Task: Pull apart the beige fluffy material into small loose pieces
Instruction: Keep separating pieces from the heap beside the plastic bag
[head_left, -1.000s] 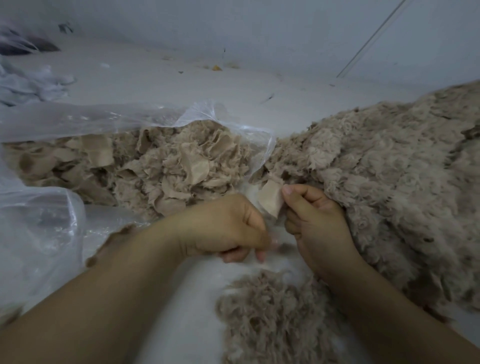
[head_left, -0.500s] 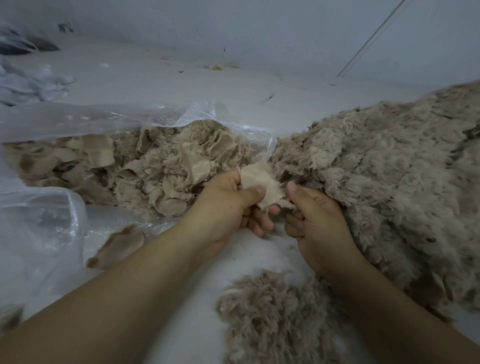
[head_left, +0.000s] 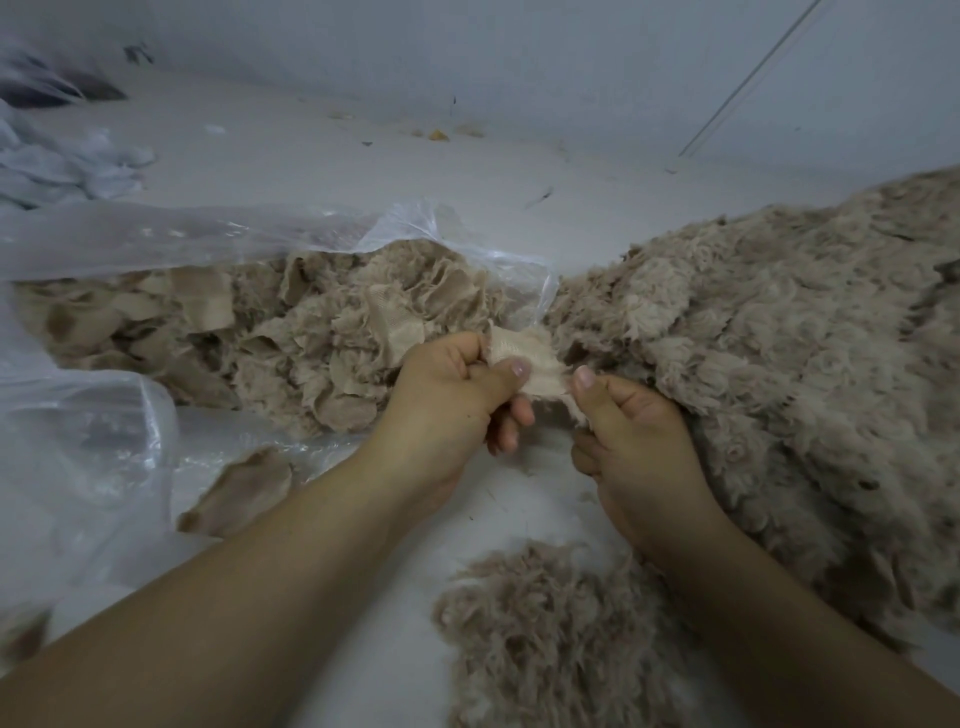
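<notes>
Left hand, right hand pinch woven-backed beige scrap

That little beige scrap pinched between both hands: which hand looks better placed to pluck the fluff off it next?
Probably the right hand. Its fingers pinch only the scrap's fuzzy edge, directly above the loose fluff pile, while the left hand wraps the backing and anchors it.
</notes>
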